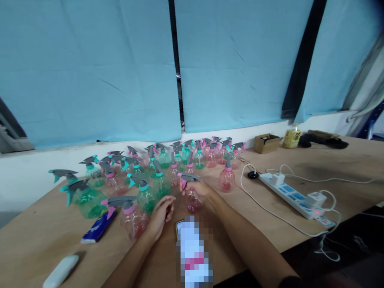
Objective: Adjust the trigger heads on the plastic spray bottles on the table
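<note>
A pink spray bottle (194, 203) with a grey and pink trigger head stands upright on the table in front of me. My right hand (199, 186) is closed around its neck and head, fingers by the trigger. My left hand (163, 212) is just left of that bottle, holding nothing visible; its index finger reaches out and the others curl loosely. Beside my left wrist is another pink spray bottle (135, 222), partly hidden by the hand. A green spray bottle (147, 199) stands just behind my left hand.
Several green and pink spray bottles (162, 184) crowd the table's back and left. A blue packet (99, 227) and white case (61, 271) lie left. A phone (179, 226) is near me, partly pixelated. A power strip (288, 194) with cables and a cardboard box (266, 144) stand right.
</note>
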Action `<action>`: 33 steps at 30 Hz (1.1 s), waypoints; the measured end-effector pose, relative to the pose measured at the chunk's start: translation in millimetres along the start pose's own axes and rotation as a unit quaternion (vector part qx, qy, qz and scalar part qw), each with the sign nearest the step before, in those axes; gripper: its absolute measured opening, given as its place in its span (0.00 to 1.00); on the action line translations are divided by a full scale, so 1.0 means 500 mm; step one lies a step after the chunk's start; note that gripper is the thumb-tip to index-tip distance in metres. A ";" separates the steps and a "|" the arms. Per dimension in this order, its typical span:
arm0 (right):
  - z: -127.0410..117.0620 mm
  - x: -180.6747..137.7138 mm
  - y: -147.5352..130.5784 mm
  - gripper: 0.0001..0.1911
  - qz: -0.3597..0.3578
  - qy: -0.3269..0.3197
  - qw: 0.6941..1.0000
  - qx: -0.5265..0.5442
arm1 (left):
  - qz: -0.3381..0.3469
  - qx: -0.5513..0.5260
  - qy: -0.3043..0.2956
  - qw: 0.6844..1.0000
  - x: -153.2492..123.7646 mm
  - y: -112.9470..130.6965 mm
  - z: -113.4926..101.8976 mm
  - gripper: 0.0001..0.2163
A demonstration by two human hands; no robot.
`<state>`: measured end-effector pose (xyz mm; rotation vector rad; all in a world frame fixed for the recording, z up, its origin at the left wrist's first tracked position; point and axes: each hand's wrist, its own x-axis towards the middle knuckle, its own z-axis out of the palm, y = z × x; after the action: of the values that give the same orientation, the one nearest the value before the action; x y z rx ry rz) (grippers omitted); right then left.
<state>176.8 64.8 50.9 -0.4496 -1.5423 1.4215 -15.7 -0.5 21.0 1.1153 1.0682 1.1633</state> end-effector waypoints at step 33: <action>0.016 -0.003 0.002 0.09 -0.017 0.047 0.998 -0.026 | 0.003 0.010 -0.006 1.000 0.002 -0.005 -0.003 0.14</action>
<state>170.7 59.6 50.3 -0.5133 -1.5075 1.3179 -16.9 0.2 18.1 1.1404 1.0705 1.1503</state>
